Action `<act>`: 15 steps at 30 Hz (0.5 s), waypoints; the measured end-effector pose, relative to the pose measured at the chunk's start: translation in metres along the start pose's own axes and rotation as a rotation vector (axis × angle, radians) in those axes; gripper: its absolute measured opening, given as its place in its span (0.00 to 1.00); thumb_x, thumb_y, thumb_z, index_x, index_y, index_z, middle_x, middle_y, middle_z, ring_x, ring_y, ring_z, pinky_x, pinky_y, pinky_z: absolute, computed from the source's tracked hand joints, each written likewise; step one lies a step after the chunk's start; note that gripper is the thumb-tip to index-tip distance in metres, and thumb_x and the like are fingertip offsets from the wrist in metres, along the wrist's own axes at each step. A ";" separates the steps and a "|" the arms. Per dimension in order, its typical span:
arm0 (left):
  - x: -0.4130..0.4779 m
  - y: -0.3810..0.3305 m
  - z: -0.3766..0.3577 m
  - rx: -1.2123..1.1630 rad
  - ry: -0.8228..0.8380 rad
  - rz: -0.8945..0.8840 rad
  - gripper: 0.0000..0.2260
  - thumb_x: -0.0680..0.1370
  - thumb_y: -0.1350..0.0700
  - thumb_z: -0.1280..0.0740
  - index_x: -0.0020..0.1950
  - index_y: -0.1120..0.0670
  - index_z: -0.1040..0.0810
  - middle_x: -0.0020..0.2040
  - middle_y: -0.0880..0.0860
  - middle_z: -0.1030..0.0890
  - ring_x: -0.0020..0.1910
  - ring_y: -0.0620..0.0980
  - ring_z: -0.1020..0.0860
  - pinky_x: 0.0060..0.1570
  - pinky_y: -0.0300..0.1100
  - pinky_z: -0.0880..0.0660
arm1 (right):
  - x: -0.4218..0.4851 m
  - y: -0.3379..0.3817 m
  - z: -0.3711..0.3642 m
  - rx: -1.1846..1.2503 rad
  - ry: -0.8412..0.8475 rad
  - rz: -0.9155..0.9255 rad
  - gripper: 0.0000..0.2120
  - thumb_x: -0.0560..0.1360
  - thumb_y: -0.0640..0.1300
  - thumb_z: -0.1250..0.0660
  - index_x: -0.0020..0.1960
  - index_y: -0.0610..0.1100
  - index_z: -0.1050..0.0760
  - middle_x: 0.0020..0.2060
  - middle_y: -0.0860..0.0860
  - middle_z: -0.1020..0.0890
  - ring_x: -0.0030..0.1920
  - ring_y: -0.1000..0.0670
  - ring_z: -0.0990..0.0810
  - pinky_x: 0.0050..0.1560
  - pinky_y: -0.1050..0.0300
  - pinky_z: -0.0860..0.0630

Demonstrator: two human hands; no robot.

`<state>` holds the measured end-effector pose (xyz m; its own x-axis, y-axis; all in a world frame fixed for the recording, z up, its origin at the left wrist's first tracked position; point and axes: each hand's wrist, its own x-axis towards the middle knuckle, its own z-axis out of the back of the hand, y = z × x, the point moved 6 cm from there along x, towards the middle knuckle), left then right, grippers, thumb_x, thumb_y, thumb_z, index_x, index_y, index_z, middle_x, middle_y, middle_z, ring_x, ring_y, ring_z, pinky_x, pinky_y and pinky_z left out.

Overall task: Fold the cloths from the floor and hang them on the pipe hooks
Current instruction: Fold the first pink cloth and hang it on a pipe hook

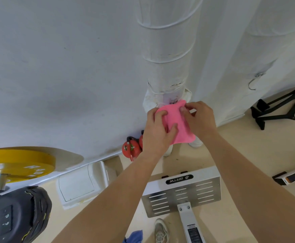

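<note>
Holding a folded pink cloth (175,123) against a white wrapped pipe (166,58), a person grips it with both hands.

The left hand (158,134) clamps the cloth's left side, fingers curled over it and thumb pressed on its front. The right hand (202,118) pinches the top right corner, just beside a small metal hook (173,102) on the pipe. On the floor below, a white slotted metal base (181,195) carries a black label (179,179) reading "BRTW", seen upside down. At left, a yellow weight plate (18,165) shows white lettering, with only "RAD" readable. A white lidded bin (80,186) sits by the wall, lid closed, contents hidden. Red fire extinguishers (131,148) stand near the pipe's foot. A blue cloth (134,236) lies at the bottom edge, beside a shoe (160,230).
</note>
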<state>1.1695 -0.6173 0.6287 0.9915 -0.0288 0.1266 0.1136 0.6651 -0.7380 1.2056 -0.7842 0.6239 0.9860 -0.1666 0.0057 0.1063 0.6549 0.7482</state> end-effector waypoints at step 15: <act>0.012 0.011 -0.007 -0.068 -0.070 0.009 0.15 0.76 0.56 0.31 0.61 0.58 0.26 0.65 0.52 0.31 0.53 0.44 0.26 0.56 0.42 0.24 | 0.006 -0.003 -0.009 0.132 -0.124 -0.003 0.05 0.75 0.39 0.33 0.47 0.47 0.27 0.44 0.53 0.20 0.41 0.52 0.23 0.39 0.65 0.32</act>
<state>1.1834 -0.6156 0.6172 0.9860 0.0308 0.1637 0.1108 0.6127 -0.7825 1.2126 -0.7807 0.6161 0.9614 -0.2633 0.0797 0.0830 0.5536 0.8287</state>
